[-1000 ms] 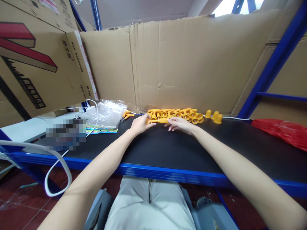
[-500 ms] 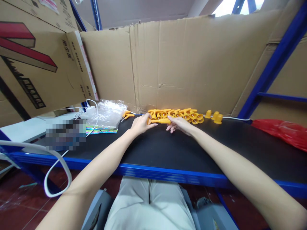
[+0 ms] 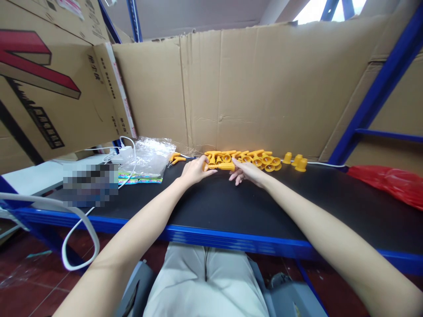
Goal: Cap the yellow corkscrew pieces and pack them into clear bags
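A heap of small yellow plastic parts (image 3: 254,158) lies at the back of the black bench top (image 3: 231,207), against the cardboard wall. One long yellow part (image 3: 222,166) lies in front of the heap between my hands. My left hand (image 3: 194,171) pinches its left end with curled fingers. My right hand (image 3: 246,171) holds its right end between thumb and fingers. Three separate yellow caps (image 3: 295,161) stand to the right of the heap. Two more yellow pieces (image 3: 176,158) lie to its left.
A clear plastic bag (image 3: 150,156) on a colourful sheet and a white charger with cable (image 3: 124,152) lie at the left. A red plastic bag (image 3: 390,182) lies at the right. Cardboard sheets (image 3: 264,88) wall the bench. A blue rack post (image 3: 373,92) rises on the right.
Both hands have drawn a little nearer to each other on the long yellow part and lifted it slightly toward the heap. The arms have barely shifted.
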Motion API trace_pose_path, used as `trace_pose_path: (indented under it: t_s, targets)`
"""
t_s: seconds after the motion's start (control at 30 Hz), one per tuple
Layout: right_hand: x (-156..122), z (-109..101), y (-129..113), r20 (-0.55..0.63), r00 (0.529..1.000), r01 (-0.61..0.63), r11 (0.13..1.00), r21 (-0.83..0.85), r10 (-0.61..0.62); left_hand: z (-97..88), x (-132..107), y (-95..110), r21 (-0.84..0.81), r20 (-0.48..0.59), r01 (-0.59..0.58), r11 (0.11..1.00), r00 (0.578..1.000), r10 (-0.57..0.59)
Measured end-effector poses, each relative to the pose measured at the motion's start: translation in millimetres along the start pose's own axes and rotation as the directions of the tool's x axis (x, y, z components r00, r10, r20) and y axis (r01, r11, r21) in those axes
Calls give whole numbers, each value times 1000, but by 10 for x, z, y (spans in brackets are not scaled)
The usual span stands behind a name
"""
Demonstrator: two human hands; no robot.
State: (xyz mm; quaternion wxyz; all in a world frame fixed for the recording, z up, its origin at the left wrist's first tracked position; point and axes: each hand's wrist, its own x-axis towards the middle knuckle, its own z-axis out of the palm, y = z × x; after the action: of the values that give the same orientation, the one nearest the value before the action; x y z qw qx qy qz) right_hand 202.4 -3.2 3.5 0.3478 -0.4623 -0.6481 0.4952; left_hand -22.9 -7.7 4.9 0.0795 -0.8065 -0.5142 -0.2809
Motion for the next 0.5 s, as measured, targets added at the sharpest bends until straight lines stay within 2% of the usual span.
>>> trace_pose_path:
  t_s: [0.23,0.5]
  targets:
    - [-29,-35,0,58,996,70,997,34,-72,11,-2,-17,20,-1,5,1000,1000,-5]
    - [-39,-13,-12,44,998,36,999,33,-37,6,-5,-14,42,4,-15,999,1000,15]
